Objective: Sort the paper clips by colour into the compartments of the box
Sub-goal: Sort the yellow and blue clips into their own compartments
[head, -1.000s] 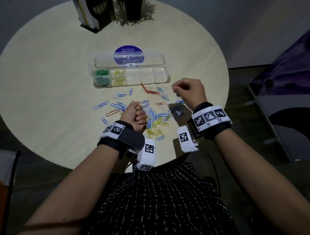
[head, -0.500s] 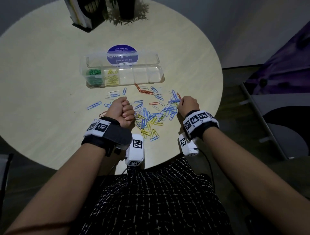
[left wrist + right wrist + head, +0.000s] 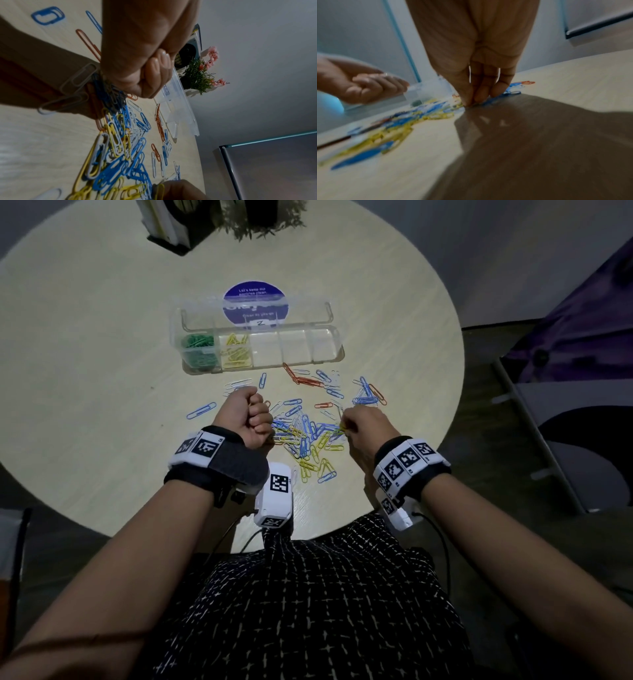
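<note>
A clear compartment box [image 3: 337,356] lies open across the round table; green clips [image 3: 199,350] fill its leftmost compartment and yellow clips [image 3: 235,351] the one beside it, while the others look empty. Loose blue, yellow, white and orange paper clips [image 3: 308,436] are scattered in front of it. My left hand [image 3: 250,419] is a tight fist at the pile's left edge [image 3: 154,70]; nothing shows inside it. At the pile's right edge my right hand [image 3: 346,429] has its fingertips [image 3: 469,102] down on the table, pinching a yellow clip [image 3: 159,189].
A round blue sticker [image 3: 255,302] lies under the box's open lid. A potted plant [image 3: 265,220] and a book stand [image 3: 168,224] are at the table's far edge. The table's near edge [image 3: 308,539] is close to my wrists.
My right hand has dropped from the air near the box to the pile's right edge and closed its fingertips on a clip. The left fist has hardly moved.
</note>
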